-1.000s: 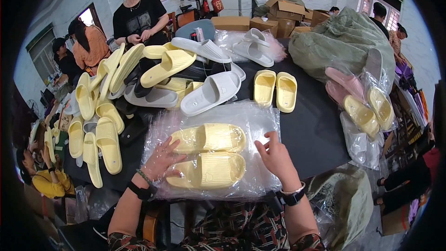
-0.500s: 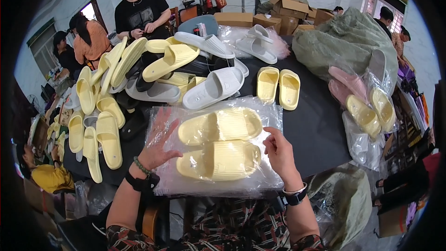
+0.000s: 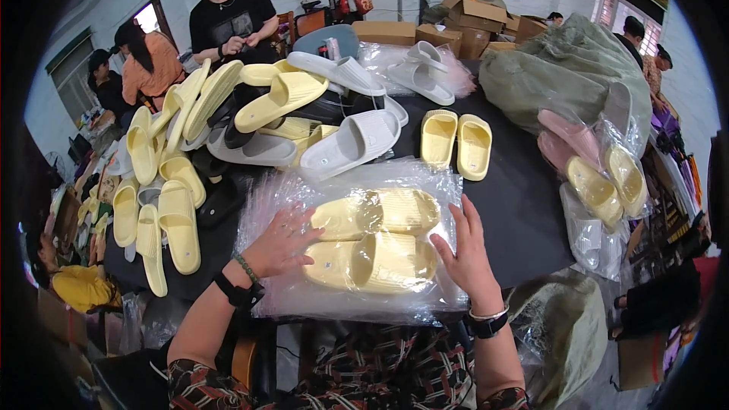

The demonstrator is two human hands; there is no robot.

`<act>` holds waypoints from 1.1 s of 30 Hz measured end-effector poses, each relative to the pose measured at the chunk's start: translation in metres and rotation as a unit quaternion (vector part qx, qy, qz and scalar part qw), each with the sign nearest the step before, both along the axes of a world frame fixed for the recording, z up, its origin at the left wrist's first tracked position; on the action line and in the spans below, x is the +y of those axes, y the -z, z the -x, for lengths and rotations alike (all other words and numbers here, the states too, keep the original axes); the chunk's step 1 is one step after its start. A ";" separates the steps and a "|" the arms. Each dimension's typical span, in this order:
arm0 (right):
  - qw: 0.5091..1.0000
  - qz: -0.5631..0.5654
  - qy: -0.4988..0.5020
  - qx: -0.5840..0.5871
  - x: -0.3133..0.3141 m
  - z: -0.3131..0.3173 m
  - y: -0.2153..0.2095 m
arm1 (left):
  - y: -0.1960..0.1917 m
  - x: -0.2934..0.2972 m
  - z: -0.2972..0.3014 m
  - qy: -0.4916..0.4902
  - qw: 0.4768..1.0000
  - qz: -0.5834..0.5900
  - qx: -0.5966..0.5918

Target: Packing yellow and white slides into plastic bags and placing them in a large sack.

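Note:
Two yellow slide sandals (image 3: 361,262) lie side by side inside a clear plastic bag, their toes toward the right. Under them is a stack of clear plastic bags (image 3: 266,182) on the black table. My left hand (image 3: 279,244) is open, fingers spread, at the heel end of the pair; its fingertips reach the bag's left side. Beside the toe end, my right hand (image 3: 467,254) is open too, thumb and fingers apart at the bag's right edge. Neither hand grips anything. Whether the palms press on the plastic is hard to tell.
Loose yellow slides (image 3: 178,228) and grey slides (image 3: 349,144) are heaped at the left and far side. An unbagged yellow pair (image 3: 456,144) stands beyond the bags. Bagged slides (image 3: 596,190) lie at the right near a green sack (image 3: 562,68). Across the table stands a person (image 3: 231,23).
The bagged pair has shifted right and slightly nearer each other. My left hand has moved right and down onto its left side; my right hand has opened its curled fingers.

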State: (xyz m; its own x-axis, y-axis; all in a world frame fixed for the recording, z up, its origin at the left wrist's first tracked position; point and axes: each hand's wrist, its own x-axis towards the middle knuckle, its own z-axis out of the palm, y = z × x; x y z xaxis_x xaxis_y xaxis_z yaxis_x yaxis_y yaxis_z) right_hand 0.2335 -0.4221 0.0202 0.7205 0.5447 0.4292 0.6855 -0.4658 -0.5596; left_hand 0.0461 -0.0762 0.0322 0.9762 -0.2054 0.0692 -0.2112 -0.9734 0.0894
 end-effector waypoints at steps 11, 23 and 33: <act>0.991 0.116 -0.071 0.018 0.018 0.007 0.051 | -0.005 0.044 -0.013 -0.140 0.917 0.371 -0.030; 0.991 0.122 -0.061 0.003 0.018 0.008 0.050 | -0.070 0.052 -0.069 -0.347 0.527 0.751 0.194; 0.992 0.111 -0.062 0.011 0.016 0.009 0.050 | -0.040 0.050 -0.066 -0.313 0.557 0.767 0.063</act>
State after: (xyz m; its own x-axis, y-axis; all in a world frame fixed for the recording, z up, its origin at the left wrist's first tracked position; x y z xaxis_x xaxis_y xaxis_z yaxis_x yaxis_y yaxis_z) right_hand 0.2248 -0.4065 -0.0295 0.6494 0.7094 0.2739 0.7345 -0.4918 -0.4676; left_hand 0.1121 -0.0266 0.0723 0.8403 0.3846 -0.3820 0.2285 0.3877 0.8930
